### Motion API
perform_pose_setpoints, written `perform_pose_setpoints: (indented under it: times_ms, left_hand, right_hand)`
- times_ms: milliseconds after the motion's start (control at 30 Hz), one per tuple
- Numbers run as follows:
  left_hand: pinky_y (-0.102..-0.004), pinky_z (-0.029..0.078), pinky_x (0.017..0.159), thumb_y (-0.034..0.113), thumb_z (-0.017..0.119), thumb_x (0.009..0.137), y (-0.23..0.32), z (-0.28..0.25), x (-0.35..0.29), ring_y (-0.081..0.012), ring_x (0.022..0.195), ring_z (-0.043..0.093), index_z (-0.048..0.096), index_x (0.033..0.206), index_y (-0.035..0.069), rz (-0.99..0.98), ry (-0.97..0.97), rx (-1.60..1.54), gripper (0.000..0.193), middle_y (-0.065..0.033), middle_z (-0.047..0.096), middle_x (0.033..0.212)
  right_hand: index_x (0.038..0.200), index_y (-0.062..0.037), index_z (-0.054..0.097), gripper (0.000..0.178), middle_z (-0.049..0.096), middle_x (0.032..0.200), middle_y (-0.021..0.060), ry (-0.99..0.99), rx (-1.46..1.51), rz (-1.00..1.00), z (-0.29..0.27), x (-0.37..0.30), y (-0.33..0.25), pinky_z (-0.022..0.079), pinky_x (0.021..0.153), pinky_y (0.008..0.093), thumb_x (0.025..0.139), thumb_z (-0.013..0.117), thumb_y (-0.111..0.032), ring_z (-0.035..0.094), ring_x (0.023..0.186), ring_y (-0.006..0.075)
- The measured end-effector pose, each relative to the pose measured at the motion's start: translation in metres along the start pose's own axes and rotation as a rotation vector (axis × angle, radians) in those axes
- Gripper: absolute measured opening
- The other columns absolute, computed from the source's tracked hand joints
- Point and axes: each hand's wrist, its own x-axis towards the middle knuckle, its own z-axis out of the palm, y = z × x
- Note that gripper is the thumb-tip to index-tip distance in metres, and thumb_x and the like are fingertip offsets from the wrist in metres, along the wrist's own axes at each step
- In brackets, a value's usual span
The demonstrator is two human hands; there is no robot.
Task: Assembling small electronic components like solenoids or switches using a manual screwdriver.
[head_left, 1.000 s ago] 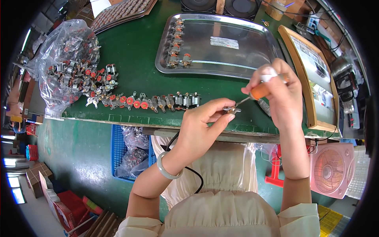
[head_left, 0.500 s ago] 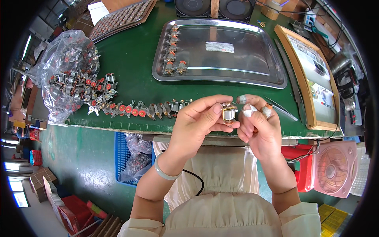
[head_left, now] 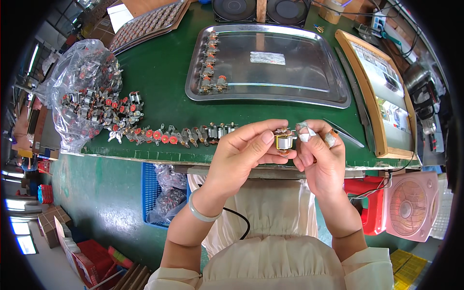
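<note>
My left hand [head_left: 246, 150] holds a small metal coil part [head_left: 284, 141] between thumb and fingers, above the table's front edge. The part has a silvery body, a brassy frame and an orange-red disc at its lower end. Close beside its right side is my right hand [head_left: 319, 152], thumb and forefinger pinched together, with white tape on the thumb and forefinger. Whatever is in that pinch is too small to make out. A row of similar parts [head_left: 169, 135] runs along the table to the left. Several more stand along the left side of a metal tray [head_left: 299, 77].
A clear plastic bag [head_left: 72, 116] spills parts onto the green table [head_left: 159, 67]. Tweezers [head_left: 344, 133] lie right of my hands, near a wooden-framed board [head_left: 382, 96]. Back left is a tray of round pieces [head_left: 150, 24]. A blue crate [head_left: 151, 193] stands below.
My right thumb and forefinger have closed together and moved up against the part's side. In my left hand the part has turned and shifted slightly right.
</note>
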Motion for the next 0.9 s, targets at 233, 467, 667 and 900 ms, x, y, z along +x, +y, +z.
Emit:
perform_pose_setpoints:
  times_ms: [233,467,667,900]
  left_hand:
    - [-0.0314,0.056,0.076,0.010,0.059,0.086,-0.004,-0.003,0.001,-0.0282,0.089,0.065,0.049,0.121,-0.004,0.098,-0.024,0.111,0.039,-0.0209,0.060,0.107]
    - [-0.0314,0.057,0.074,0.011,0.059,0.087,-0.006,-0.004,0.002,-0.0286,0.086,0.066,0.049,0.121,-0.003,0.159,0.059,0.083,0.039,-0.0219,0.061,0.105]
    - [-0.0298,0.057,0.073,0.014,0.056,0.089,-0.004,0.004,0.001,-0.0261,0.090,0.064,0.045,0.124,-0.001,0.161,0.191,-0.152,0.040,-0.0186,0.059,0.110]
    - [-0.0301,0.054,0.080,0.014,0.056,0.089,-0.003,0.011,0.001,-0.0248,0.099,0.061,0.045,0.124,0.001,0.164,0.236,-0.344,0.038,-0.0151,0.056,0.115]
  right_hand:
    - [0.101,0.0070,0.053,0.031,0.048,0.060,0.0042,0.009,-0.168,0.042,-0.006,-0.002,-0.010,0.039,0.044,0.0240,0.090,0.047,-0.022,0.043,0.049,0.0092]
    - [0.094,0.0040,0.055,0.045,0.049,0.062,0.0023,0.071,-0.687,-0.114,-0.022,0.001,-0.028,0.026,0.045,0.0205,0.090,0.037,-0.037,0.041,0.050,0.0059]
    - [0.109,0.0036,0.051,0.036,0.059,0.081,0.0097,-0.196,-0.321,-0.177,-0.013,-0.019,-0.021,0.047,0.061,0.0249,0.076,0.063,-0.002,0.058,0.071,0.0149]
    - [0.099,0.0027,0.058,0.035,0.059,0.084,0.0126,-0.223,-1.028,-0.939,-0.007,-0.009,-0.001,0.040,0.060,0.0322,0.065,0.067,0.007,0.056,0.072,0.0245]
